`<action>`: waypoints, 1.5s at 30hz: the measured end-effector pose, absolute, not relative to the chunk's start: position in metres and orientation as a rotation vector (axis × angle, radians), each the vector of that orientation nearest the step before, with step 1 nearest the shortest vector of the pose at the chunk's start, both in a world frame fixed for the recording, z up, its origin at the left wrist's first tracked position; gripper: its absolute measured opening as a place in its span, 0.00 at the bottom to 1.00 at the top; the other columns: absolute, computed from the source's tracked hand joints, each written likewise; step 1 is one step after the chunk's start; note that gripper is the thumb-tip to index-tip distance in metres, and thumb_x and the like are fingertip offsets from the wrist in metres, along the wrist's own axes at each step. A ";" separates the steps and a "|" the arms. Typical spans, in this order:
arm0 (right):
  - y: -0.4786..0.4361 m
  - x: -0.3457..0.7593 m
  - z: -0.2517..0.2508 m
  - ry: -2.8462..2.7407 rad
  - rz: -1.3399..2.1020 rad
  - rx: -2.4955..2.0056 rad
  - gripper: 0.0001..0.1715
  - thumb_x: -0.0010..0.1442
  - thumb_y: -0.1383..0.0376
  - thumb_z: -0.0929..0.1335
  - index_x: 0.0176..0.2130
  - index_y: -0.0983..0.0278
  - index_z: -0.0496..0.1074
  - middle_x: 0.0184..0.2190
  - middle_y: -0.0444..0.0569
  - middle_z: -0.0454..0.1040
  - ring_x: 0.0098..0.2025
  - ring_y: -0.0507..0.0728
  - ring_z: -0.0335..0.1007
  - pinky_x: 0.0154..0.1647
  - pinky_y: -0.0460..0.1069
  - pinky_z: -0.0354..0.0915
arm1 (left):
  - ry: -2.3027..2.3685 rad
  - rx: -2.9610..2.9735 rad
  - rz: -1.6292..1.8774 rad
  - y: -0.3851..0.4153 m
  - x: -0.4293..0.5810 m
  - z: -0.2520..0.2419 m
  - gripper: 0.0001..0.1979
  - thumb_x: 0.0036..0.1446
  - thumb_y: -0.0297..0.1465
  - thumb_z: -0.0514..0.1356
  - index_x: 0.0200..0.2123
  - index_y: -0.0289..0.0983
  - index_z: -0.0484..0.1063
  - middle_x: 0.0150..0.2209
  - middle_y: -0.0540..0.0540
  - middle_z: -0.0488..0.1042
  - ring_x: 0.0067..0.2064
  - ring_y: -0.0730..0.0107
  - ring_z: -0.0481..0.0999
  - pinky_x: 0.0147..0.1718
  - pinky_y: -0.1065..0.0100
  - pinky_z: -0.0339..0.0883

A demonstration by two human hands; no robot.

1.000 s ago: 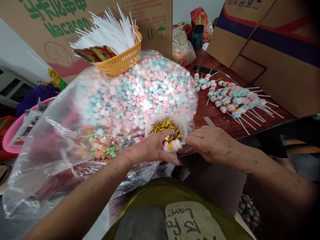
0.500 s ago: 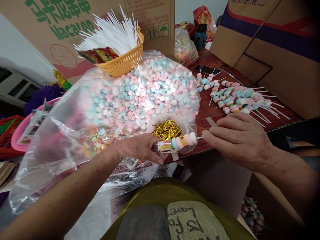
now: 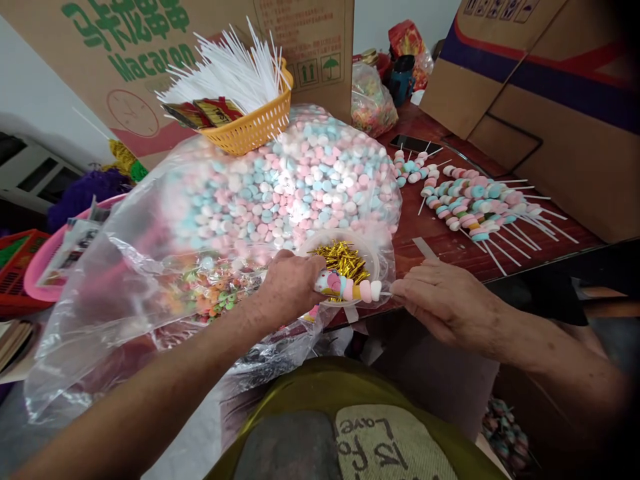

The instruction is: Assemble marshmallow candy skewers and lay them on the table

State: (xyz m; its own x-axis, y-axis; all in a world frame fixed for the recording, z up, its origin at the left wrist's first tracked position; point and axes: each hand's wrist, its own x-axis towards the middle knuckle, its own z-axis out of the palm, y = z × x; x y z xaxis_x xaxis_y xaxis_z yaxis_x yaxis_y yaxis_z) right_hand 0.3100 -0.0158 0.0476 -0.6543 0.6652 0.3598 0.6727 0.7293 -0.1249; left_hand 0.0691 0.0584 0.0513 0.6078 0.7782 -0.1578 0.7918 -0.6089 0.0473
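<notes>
Hands, two of them, hold one white stick with soft round sweets strung on it [image 3: 353, 288]. About five sweets show on it, one half hidden. The left hand [image 3: 293, 283] is closed around the sweet end. The right hand [image 3: 445, 303] pinches the bare stick end. The stick lies flat between the hands, just in front of one round clear tub of shiny gold ties [image 3: 345, 257]. Behind the tub sits one big clear bag of pink, blue and white sweets [image 3: 300, 180]. One orange basket of white sticks [image 3: 250, 127] rests on the bag. Finished sweet sticks [image 3: 475, 200] lie piled on the red-brown table [image 3: 440, 233], too many to count.
</notes>
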 end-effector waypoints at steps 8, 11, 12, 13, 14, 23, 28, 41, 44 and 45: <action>-0.016 0.316 0.052 -2.494 0.075 -1.089 0.12 0.63 0.70 0.59 0.31 0.65 0.67 0.23 0.47 0.70 0.27 0.54 0.64 0.29 0.48 0.54 | 1.224 2.998 0.164 0.052 0.076 0.041 0.12 0.49 0.38 0.63 0.32 0.35 0.71 0.24 0.46 0.75 0.29 0.60 0.75 0.35 0.62 0.60; -0.017 0.321 0.058 -2.529 -0.154 -1.128 0.12 0.60 0.72 0.59 0.28 0.64 0.67 0.22 0.47 0.69 0.26 0.55 0.63 0.30 0.49 0.53 | 1.267 2.979 0.091 0.053 0.073 0.043 0.16 0.50 0.42 0.63 0.33 0.35 0.70 0.24 0.48 0.75 0.28 0.61 0.75 0.35 0.63 0.61; -0.018 0.323 0.059 -2.522 -0.184 -1.138 0.11 0.60 0.71 0.60 0.28 0.64 0.67 0.22 0.47 0.69 0.26 0.55 0.63 0.30 0.49 0.53 | 1.295 2.977 0.077 0.052 0.071 0.044 0.16 0.51 0.43 0.62 0.33 0.35 0.69 0.23 0.48 0.74 0.28 0.61 0.75 0.34 0.63 0.61; -0.020 0.324 0.060 -2.516 -0.184 -1.135 0.11 0.61 0.71 0.60 0.28 0.64 0.67 0.22 0.48 0.69 0.26 0.55 0.63 0.31 0.49 0.53 | 1.320 2.979 0.071 0.051 0.070 0.044 0.17 0.51 0.43 0.62 0.34 0.35 0.69 0.23 0.48 0.74 0.28 0.61 0.75 0.34 0.62 0.61; -0.021 0.325 0.060 -2.516 -0.164 -1.129 0.11 0.61 0.70 0.60 0.29 0.64 0.67 0.22 0.47 0.68 0.26 0.55 0.62 0.31 0.49 0.53 | 1.337 2.988 0.072 0.050 0.069 0.045 0.16 0.51 0.42 0.63 0.35 0.34 0.69 0.24 0.47 0.75 0.28 0.60 0.75 0.33 0.62 0.61; -0.020 0.314 0.054 -2.489 -0.047 -1.121 0.09 0.61 0.71 0.60 0.31 0.65 0.68 0.25 0.48 0.72 0.29 0.55 0.65 0.30 0.49 0.53 | 1.271 3.037 0.141 0.042 0.071 0.047 0.15 0.48 0.34 0.66 0.36 0.33 0.69 0.26 0.46 0.75 0.31 0.59 0.75 0.41 0.59 0.62; -0.015 0.320 0.059 -2.466 -0.438 -1.041 0.08 0.60 0.72 0.62 0.34 0.64 0.69 0.22 0.46 0.70 0.27 0.55 0.60 0.32 0.50 0.52 | 1.205 2.615 -0.081 0.041 0.070 0.054 0.22 0.49 0.48 0.62 0.38 0.37 0.67 0.30 0.48 0.74 0.34 0.61 0.73 0.33 0.65 0.62; -0.010 0.304 0.054 -2.582 -0.111 -0.938 0.11 0.59 0.71 0.61 0.28 0.64 0.68 0.21 0.45 0.69 0.26 0.53 0.58 0.32 0.50 0.49 | 1.146 2.443 -0.291 0.043 0.072 0.056 0.18 0.46 0.47 0.63 0.32 0.39 0.67 0.24 0.53 0.68 0.25 0.69 0.67 0.22 0.71 0.50; -0.011 0.303 0.052 -2.547 -0.259 -0.955 0.11 0.60 0.72 0.61 0.29 0.64 0.68 0.21 0.45 0.69 0.26 0.53 0.58 0.32 0.50 0.50 | 1.146 2.585 -0.289 0.042 0.073 0.052 0.16 0.48 0.45 0.63 0.30 0.38 0.68 0.25 0.50 0.70 0.28 0.65 0.70 0.27 0.68 0.55; -0.011 0.303 0.051 -2.537 -0.333 -0.976 0.11 0.61 0.72 0.61 0.30 0.63 0.69 0.21 0.45 0.70 0.26 0.53 0.58 0.34 0.51 0.51 | 1.133 2.551 -0.284 0.043 0.073 0.052 0.17 0.47 0.45 0.64 0.29 0.38 0.68 0.26 0.50 0.71 0.29 0.64 0.71 0.28 0.68 0.56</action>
State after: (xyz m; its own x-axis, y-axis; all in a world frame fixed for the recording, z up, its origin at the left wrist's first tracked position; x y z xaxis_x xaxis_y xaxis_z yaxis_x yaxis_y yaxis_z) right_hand 0.3030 -0.0115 0.0515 -0.6764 0.5859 0.4463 0.6813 0.7280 0.0768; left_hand 0.0729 0.0427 0.0518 0.6628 0.6806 -0.3122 0.7474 -0.6268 0.2203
